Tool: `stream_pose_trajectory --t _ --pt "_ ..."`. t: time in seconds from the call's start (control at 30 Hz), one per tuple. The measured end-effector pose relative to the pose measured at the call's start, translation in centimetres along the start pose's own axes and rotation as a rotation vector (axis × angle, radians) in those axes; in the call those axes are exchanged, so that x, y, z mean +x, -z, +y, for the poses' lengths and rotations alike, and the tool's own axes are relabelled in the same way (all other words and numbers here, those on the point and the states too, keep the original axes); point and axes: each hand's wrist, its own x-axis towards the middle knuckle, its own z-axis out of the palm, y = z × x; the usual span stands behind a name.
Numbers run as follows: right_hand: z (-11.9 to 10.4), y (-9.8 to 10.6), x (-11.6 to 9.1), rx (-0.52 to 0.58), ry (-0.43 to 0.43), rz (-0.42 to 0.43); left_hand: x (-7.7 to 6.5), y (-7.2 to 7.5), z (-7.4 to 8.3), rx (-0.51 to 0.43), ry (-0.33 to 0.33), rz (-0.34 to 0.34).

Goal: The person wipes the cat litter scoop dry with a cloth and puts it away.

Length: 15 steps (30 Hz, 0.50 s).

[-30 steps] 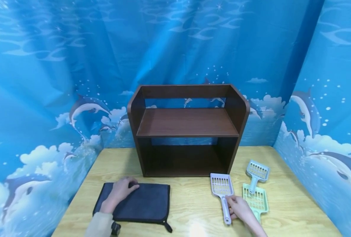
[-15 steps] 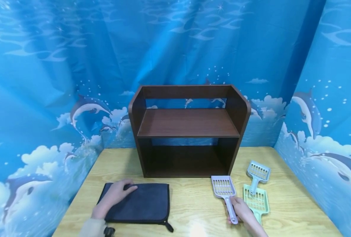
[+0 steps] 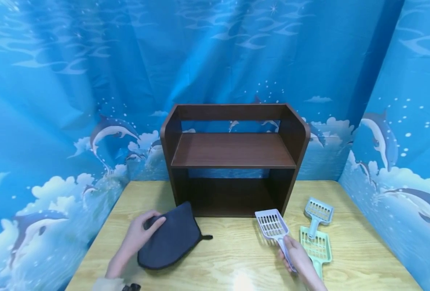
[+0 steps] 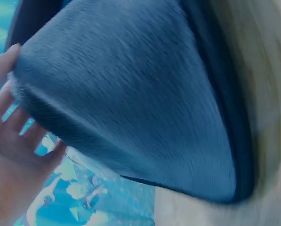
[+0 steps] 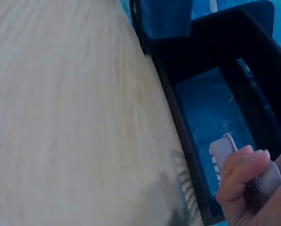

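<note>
A folded dark blue cloth with black edging and a small loop lies partly lifted at the left, its far end raised and its surface bent. My left hand pinches its upper left edge, thumb on top and fingers beneath. In the left wrist view, the cloth looks short-napped and fills most of the picture. On the other side, my right hand grips a lilac litter scoop by its handle, with the slotted head tipped up over the table. The right wrist view shows the fingers curled round the handle.
A dark brown two-tier shelf stands at the back of the wooden table. To the right lie a light blue litter scoop and a green one, the blue handle overlapping the green head. Ocean-print curtains surround the table.
The cloth has gone from lying flat to being lifted and bent by the left hand. The right hand has raised the lilac scoop and shifted slightly right, tilting its head to the left.
</note>
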Motion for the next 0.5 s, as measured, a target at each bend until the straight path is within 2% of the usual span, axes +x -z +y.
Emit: stream_pose_trajectory --t 0.13,0.27,0.37,0.5 --pt "-1.2 -0.4 0.1 0.016 0.010 0.001 0.4 -0.2 1.1 -0.109 -0.083 0.155" --pt "-2.0 -0.7 0.3 0.034 0.029 -0.025 1.0 -0.8 1.7 -0.195 -0.173 0.243" --pt "-2.4 -0.9 0.4 0.040 0.038 -0.052 1.4 -1.2 2.2 -0.244 -0.230 0.265" --pt "-2.6 -1.0 0.4 0.028 0.052 -0.091 1.6 -1.5 2.9 -0.313 -0.247 0.257"
